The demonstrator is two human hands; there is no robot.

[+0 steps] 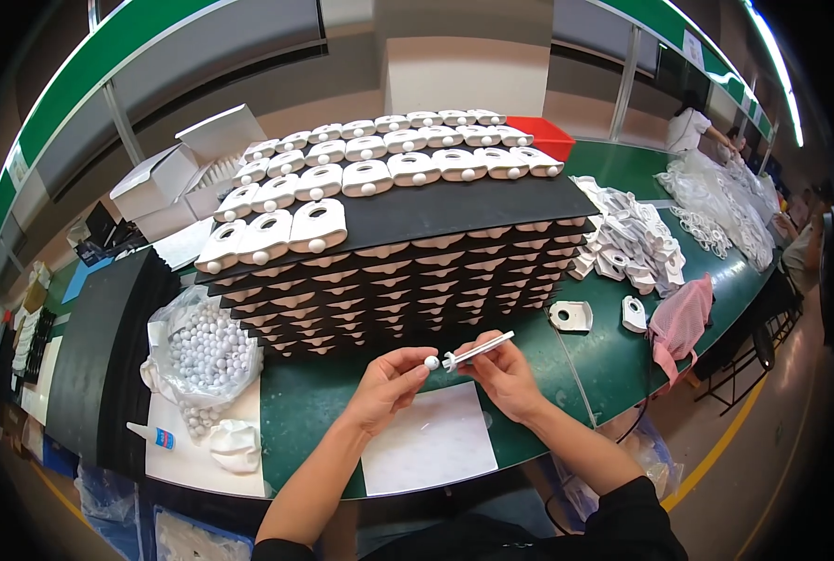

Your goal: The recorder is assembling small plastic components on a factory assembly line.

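Pinching a small white ball (431, 361), the left hand (387, 385) held it to the tip of a thin white tube (478, 350) gripped by the right hand (503, 376), above the green surface (613, 351), steadying both for close work.

Lower tray layers (408, 290) hidden under top sheet.

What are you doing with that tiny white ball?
A person sits at a green table. The left hand pinches a small white ball, and the right hand holds a thin white tube with its tip right at the ball. A bag of more balls lies to the left. Behind the hands stands a tall stack of black trays, its top one partly filled with white plastic pieces.
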